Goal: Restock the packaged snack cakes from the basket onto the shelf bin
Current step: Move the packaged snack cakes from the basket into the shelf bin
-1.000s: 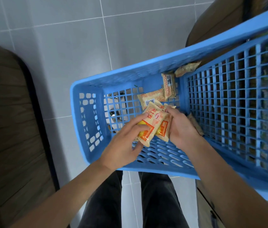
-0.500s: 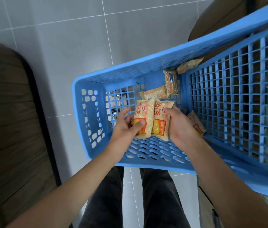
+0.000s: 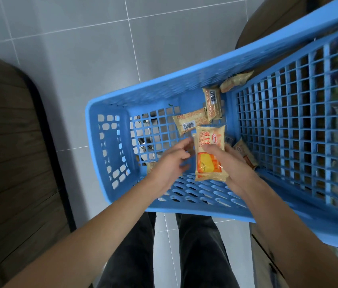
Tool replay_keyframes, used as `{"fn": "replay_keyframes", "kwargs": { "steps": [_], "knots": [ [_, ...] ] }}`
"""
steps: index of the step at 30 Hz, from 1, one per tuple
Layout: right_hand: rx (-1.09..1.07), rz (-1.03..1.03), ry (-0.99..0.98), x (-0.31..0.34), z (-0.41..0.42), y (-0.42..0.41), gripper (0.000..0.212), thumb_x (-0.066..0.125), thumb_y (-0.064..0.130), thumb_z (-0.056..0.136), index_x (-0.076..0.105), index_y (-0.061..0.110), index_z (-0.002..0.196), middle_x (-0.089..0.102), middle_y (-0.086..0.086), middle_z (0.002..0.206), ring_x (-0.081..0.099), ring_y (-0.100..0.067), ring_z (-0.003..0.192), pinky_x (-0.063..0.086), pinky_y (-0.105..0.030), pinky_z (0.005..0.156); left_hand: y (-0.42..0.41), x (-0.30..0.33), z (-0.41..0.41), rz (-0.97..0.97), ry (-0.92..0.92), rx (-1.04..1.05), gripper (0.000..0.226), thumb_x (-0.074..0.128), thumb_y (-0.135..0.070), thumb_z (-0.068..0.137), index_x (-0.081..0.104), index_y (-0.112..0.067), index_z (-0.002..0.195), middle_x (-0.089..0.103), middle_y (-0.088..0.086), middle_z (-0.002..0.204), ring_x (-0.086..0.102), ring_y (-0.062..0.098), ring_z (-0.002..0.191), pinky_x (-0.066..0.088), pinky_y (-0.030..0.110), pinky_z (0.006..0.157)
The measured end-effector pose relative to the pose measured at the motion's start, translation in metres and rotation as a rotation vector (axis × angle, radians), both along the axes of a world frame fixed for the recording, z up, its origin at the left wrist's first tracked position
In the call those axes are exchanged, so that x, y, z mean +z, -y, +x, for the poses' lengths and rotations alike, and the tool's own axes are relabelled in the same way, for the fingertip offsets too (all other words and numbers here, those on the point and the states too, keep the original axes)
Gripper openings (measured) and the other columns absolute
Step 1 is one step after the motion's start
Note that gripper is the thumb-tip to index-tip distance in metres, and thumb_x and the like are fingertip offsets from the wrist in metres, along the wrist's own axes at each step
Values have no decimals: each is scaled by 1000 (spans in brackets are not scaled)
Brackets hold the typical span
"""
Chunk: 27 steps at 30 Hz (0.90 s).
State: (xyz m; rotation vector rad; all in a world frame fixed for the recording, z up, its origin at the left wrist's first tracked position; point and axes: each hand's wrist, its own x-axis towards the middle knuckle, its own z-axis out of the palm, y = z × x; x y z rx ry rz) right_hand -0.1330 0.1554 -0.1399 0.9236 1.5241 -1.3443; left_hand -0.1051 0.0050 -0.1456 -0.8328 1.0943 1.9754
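in the blue basket [image 3: 110, 142], right hand [image 3: 229, 163] gripping snack cake [image 3: 208, 161], left hand [image 3: 170, 163] loose

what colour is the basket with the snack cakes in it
Blue, seen in the head view.

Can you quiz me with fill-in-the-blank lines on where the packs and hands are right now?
1. The stacked snack cake packs are held by the ____ hand.
2. The left hand holds ____.
3. The basket is coloured ____.
4. Two packs lying loose show a printed ____, like this pack.

Missing words: right; nothing; blue; barcode
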Motion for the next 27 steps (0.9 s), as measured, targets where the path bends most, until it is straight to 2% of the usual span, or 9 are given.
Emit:
{"fn": "replay_keyframes", "kwargs": {
  "steps": [3, 5, 9, 12, 15, 18, 20, 22, 27],
  "knots": [
    [-67, 136, 18, -2, -3, -14, 32, 72, 40, 77, 61, 35, 106, 69, 4, 111, 62, -21, 108, 41, -50, 103, 0, -20, -18, -556, -119, -202, 37, 39, -1, 95, 52, -16, 127, 54, -2, 128, 55, -5, 78, 43, 4, 60],
    [-82, 171, 54, -4, -4, -22, 43, 72, 44, 76, 59, 32, 115, 68, 4, 111, 62, -21, 107, 41, -49, 104, -4, -41, -32, -768, -347, -404, 35, 42, -3, 94, 51, -12, 126, 51, 2, 129, 56, 9, 95, 42, 11, 75],
    [-71, 234, 100, -8, -6, -38, 75, 71, 56, 64, 51, 27, 130, 60, -1, 127, 56, -24, 117, 39, -50, 105, -22, -99, -59, -1086, -734, -1006, 50, 54, -14, 89, 38, -13, 136, 26, 10, 148, 24, 29, 135, 23, 38, 108],
    [-58, 259, 116, -12, -6, -46, 81, 68, 59, 57, 51, 29, 130, 57, -3, 129, 55, -26, 117, 39, -49, 104, -31, -129, -65, -1210, -759, -1323, 67, 59, -15, 85, 24, -19, 142, 12, 10, 153, 16, 33, 139, 23, 47, 110],
    [3, 265, 83, -15, -4, -50, 79, 66, 60, 58, 51, 31, 130, 56, -2, 131, 55, -25, 117, 39, -48, 105, -30, -142, -62, -1294, -799, -1296, 72, 59, -4, 80, 24, -18, 141, 22, 11, 146, 29, 33, 130, 34, 46, 102],
    [32, 254, 52, -13, -5, -53, 60, 66, 54, 72, 53, 32, 126, 57, -1, 129, 56, -23, 116, 39, -47, 106, -29, -130, -63, -1043, -595, -981, 50, 58, -8, 84, 38, -12, 130, 45, 12, 125, 47, 29, 109, 43, 39, 86],
    [25, 223, 58, -7, -8, -53, 42, 65, 48, 79, 58, 29, 116, 64, -2, 119, 61, -23, 109, 43, -46, 103, -25, -105, -61, -617, -179, -549, 26, 51, -11, 90, 47, -13, 115, 55, 11, 106, 56, 20, 83, 49, 28, 66],
    [21, 197, 45, 4, -9, -51, 31, 63, 44, 83, 63, 25, 108, 69, -2, 108, 65, -23, 100, 47, -45, 100, -16, -73, -51, -186, 60, -215, 23, 40, -9, 92, 54, -11, 110, 61, 12, 99, 59, 19, 78, 53, 24, 60],
    [14, 183, -92, 48, -3, -40, 22, 60, 35, 87, 66, 24, 105, 70, -4, 108, 65, -23, 100, 48, -45, 98, 12, 11, -10, 156, 87, 61, 32, 36, -20, 90, 56, -6, 111, 70, 11, 96, 69, 21, 82, 54, 33, 67]
  ]
}}
